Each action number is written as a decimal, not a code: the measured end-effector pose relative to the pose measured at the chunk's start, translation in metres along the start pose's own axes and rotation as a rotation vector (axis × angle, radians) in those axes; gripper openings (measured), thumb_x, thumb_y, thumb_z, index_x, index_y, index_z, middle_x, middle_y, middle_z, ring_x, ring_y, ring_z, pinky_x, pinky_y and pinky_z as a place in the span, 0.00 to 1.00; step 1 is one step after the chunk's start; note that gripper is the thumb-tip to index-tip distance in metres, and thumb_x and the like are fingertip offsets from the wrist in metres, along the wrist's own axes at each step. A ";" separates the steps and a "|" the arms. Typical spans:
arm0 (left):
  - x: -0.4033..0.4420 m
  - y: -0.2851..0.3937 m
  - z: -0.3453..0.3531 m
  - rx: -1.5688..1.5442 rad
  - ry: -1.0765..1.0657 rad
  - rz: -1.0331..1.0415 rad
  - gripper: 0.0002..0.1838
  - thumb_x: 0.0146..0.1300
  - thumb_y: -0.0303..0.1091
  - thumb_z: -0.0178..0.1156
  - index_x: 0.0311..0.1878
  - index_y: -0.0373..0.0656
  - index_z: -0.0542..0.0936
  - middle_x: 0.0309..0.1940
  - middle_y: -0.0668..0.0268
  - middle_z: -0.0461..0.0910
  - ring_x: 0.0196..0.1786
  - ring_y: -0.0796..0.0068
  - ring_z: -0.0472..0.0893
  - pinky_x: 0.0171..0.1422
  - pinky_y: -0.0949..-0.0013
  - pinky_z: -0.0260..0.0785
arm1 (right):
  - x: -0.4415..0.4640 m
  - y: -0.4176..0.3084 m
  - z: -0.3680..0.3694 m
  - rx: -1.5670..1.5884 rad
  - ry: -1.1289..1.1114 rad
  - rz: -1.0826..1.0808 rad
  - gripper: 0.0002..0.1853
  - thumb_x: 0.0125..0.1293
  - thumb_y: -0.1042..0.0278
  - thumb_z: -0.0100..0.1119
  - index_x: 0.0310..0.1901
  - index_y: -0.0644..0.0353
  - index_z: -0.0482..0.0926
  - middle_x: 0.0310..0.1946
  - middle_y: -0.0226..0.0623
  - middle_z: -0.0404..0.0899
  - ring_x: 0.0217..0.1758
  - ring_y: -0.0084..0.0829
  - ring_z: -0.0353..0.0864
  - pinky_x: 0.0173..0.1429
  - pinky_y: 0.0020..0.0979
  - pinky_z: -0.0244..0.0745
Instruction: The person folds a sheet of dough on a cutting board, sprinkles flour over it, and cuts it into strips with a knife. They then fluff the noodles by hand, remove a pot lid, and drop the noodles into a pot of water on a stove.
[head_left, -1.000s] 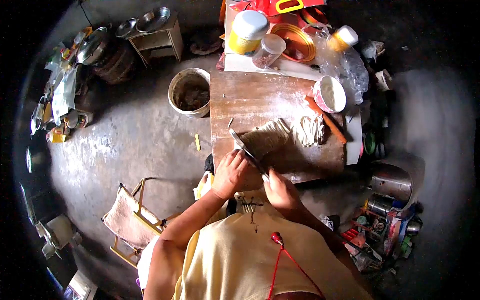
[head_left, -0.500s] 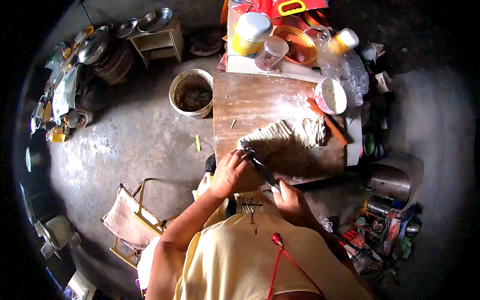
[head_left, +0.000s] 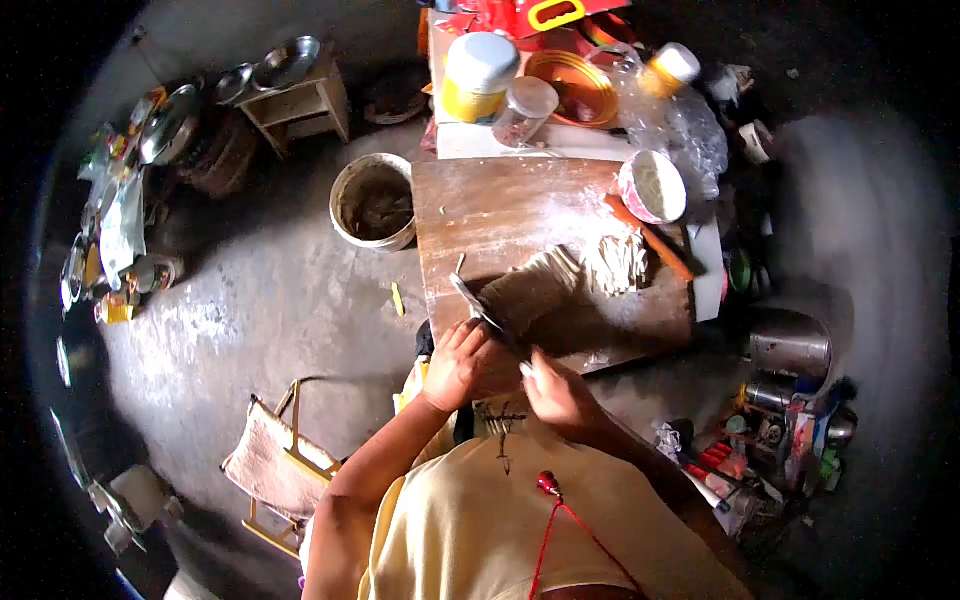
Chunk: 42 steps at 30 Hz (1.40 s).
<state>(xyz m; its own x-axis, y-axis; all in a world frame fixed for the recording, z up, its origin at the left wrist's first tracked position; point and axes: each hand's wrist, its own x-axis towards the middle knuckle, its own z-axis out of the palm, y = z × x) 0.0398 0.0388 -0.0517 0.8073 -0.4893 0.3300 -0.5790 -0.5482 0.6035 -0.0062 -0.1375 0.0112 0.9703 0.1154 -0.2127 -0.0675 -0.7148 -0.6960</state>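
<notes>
A knife (head_left: 481, 309) lies slantwise over the near left part of the wooden board (head_left: 500, 200), its blade beside a row of cut dough strips (head_left: 543, 277). My right hand (head_left: 560, 393) is closed round its handle. Close to the blade, my left hand (head_left: 458, 365) rests at the board's edge with bent fingers; what lies under its fingertips is hidden. A heap of pale noodles (head_left: 617, 264) sits right of the strips, next to an orange-brown rolling pin (head_left: 655, 240). One loose strip (head_left: 461, 263) lies near the blade tip.
A white-and-pink bowl (head_left: 652, 187) stands at the board's far right corner. Behind are jars (head_left: 481, 78), an orange bowl (head_left: 590, 88) and plastic bags (head_left: 690, 135). A bucket (head_left: 373, 203) stands left of the board, a folding chair (head_left: 280, 455) at lower left.
The knife blade has swung left from the end of the dough strips, and my right hand has moved slightly left. The whole view has shifted a little.
</notes>
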 end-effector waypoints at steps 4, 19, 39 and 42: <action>0.001 -0.001 -0.003 0.040 -0.017 0.017 0.18 0.44 0.33 0.56 0.42 0.40 0.77 0.43 0.60 0.74 0.50 0.57 0.72 0.53 0.58 0.65 | 0.038 -0.005 0.023 -0.028 0.109 0.025 0.11 0.64 0.68 0.48 0.45 0.64 0.69 0.36 0.57 0.74 0.41 0.56 0.74 0.40 0.44 0.70; 0.009 -0.012 -0.012 0.053 -0.009 0.055 0.15 0.46 0.29 0.55 0.41 0.40 0.77 0.39 0.61 0.73 0.44 0.61 0.73 0.47 0.62 0.67 | 0.033 -0.007 0.018 0.111 0.016 0.205 0.22 0.64 0.62 0.51 0.54 0.69 0.66 0.37 0.55 0.74 0.36 0.49 0.77 0.42 0.39 0.72; 0.030 -0.014 -0.036 -0.496 0.203 -0.388 0.07 0.53 0.14 0.52 0.33 0.36 0.72 0.32 0.62 0.71 0.38 0.69 0.73 0.44 0.73 0.66 | -0.028 0.142 -0.137 -0.644 0.128 -0.259 0.35 0.44 0.49 0.66 0.57 0.46 0.71 0.30 0.35 0.74 0.38 0.37 0.72 0.48 0.38 0.68; 0.014 -0.006 -0.032 -0.553 0.259 -0.493 0.06 0.54 0.15 0.52 0.33 0.36 0.72 0.32 0.64 0.71 0.38 0.72 0.73 0.44 0.74 0.66 | -0.012 0.163 -0.154 -0.631 0.067 -0.333 0.38 0.42 0.55 0.68 0.59 0.47 0.69 0.39 0.34 0.72 0.45 0.36 0.69 0.50 0.37 0.68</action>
<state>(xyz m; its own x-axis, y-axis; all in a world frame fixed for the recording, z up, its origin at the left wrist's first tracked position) 0.0582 0.0567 -0.0273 0.9967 -0.0663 0.0477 -0.0607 -0.2100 0.9758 0.0064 -0.3616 0.0059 0.9295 0.3688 -0.0012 0.3624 -0.9139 -0.1829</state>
